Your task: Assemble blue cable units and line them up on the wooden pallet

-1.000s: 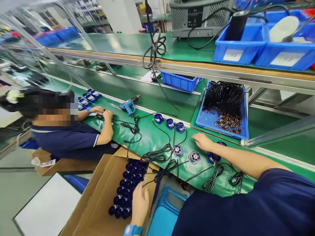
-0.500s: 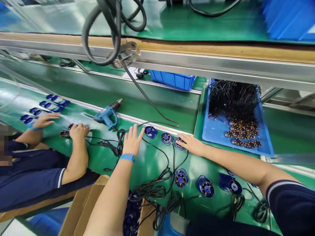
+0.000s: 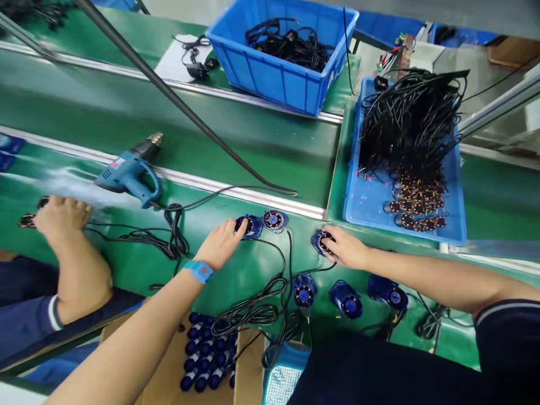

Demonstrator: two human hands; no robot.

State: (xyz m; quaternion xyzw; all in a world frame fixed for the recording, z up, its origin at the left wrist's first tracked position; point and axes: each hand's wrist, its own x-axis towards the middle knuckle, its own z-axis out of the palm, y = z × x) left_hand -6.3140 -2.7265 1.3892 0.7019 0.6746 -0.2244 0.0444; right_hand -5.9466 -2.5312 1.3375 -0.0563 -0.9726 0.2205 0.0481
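My left hand (image 3: 221, 243), with a blue wristband (image 3: 199, 271), reaches to a blue motor housing (image 3: 253, 227); its thumb and fingers are closed about the near side. Beside that stands a second blue motor housing (image 3: 275, 220), a ring of copper-coloured coils showing inside. Further right, my right hand (image 3: 345, 247) grips a third blue motor housing (image 3: 320, 241), thumb and fingers over its coil end. A black cable runs from it to the coiled black cables (image 3: 253, 312). Three more blue housings, a left one (image 3: 304, 291), a middle one (image 3: 346, 299) and a right one (image 3: 386, 291), lie closer to me.
A heat gun (image 3: 130, 175) lies at the left, near a co-worker's hand (image 3: 63, 216). A blue tray (image 3: 358, 205) at the right holds wired coils. Behind stands a blue bin (image 3: 270, 79) of cables. An open carton (image 3: 248, 365) below holds several blue housings.
The view has shifted, showing more of the bin and tray. My left hand has come down onto the left housing. The right housing now stands farther from the middle one, in my right hand.
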